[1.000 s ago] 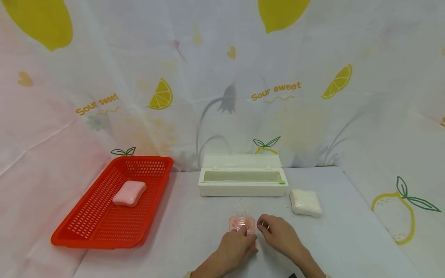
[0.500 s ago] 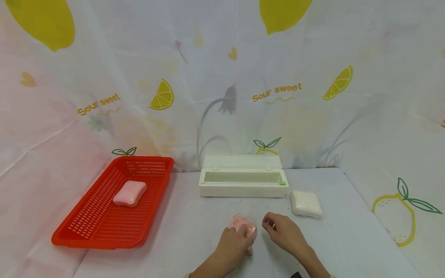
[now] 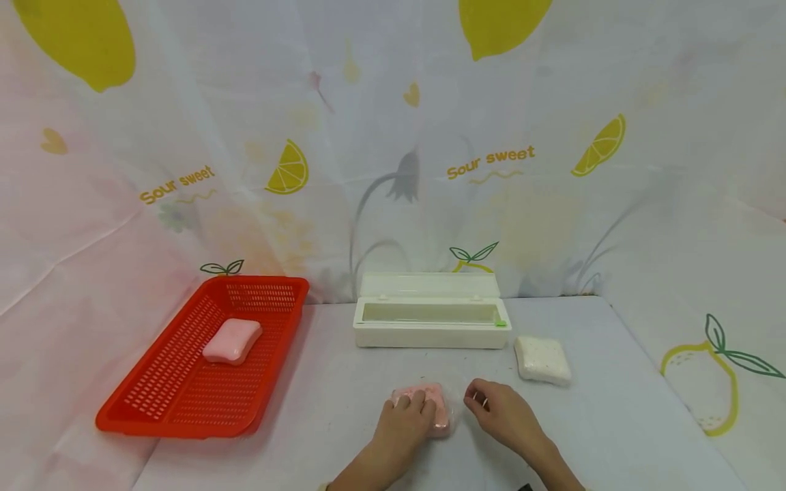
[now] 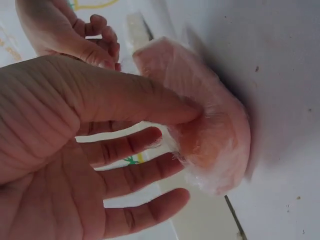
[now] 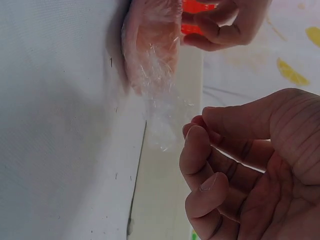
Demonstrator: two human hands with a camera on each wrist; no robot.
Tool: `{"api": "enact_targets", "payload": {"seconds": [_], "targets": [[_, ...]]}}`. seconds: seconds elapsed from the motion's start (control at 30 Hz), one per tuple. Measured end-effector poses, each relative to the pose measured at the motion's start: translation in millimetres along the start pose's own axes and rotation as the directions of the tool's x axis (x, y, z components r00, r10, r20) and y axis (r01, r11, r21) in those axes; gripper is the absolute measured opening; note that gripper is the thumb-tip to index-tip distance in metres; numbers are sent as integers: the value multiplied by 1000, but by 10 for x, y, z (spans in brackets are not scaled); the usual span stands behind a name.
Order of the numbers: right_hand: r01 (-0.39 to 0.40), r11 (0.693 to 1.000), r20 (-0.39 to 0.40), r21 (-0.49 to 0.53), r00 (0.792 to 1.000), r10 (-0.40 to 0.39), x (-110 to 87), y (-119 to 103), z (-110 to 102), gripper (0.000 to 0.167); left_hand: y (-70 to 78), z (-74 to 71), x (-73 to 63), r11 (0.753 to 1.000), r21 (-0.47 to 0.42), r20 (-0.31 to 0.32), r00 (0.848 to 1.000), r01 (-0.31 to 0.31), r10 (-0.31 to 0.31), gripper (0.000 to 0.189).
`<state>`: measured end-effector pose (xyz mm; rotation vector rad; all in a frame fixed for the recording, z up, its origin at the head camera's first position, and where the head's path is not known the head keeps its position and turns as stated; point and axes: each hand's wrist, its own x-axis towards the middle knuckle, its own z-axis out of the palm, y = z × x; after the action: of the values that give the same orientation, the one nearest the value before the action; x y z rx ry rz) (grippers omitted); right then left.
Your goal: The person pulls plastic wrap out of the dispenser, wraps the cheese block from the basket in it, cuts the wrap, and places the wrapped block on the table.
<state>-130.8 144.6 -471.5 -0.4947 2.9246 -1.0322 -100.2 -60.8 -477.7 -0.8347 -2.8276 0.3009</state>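
Observation:
A pink bar of soap, covered in clear plastic film, lies at the table's front middle. My left hand reaches over it from the left. In the left wrist view the thumb tip rests against the wrapped soap, while the other fingers extend fairly straight beside it. My right hand hovers just right of the soap. In the right wrist view its thumb and index tips meet and the other fingers curl loosely. A loose tail of film sticks out from the soap close to those fingertips.
Behind the hands stands a white cling film dispenser, lid raised, with a green slider. A white wrapped bar lies to the right. At the left, a red plastic basket holds another pink bar.
The pink soap has turned and shifted on the table under my left hand, whose fingers now lie over its top left. My right hand has moved slightly right, away from the soap.

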Motion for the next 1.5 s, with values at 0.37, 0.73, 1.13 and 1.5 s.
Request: {"api": "enact_targets", "payload": {"seconds": [0.37,0.73,1.13,1.5], "targets": [[-1,1000,-4,1,1000,1,-7,0,8,11,189,83,50,965,-74,32,968,251,-250,70],[-25,1000,-74,-13,997,24,9,-31,-12,12,227,132,75,984,1,-96,980,178,-177,24],[-71,997,-49,-1,996,71,2,-28,-4,12,90,217,30,998,31,-315,947,-59,66,36],[31,998,36,48,999,-33,-17,32,44,8,-116,348,103,964,-32,-383,894,-265,234,28]]}}
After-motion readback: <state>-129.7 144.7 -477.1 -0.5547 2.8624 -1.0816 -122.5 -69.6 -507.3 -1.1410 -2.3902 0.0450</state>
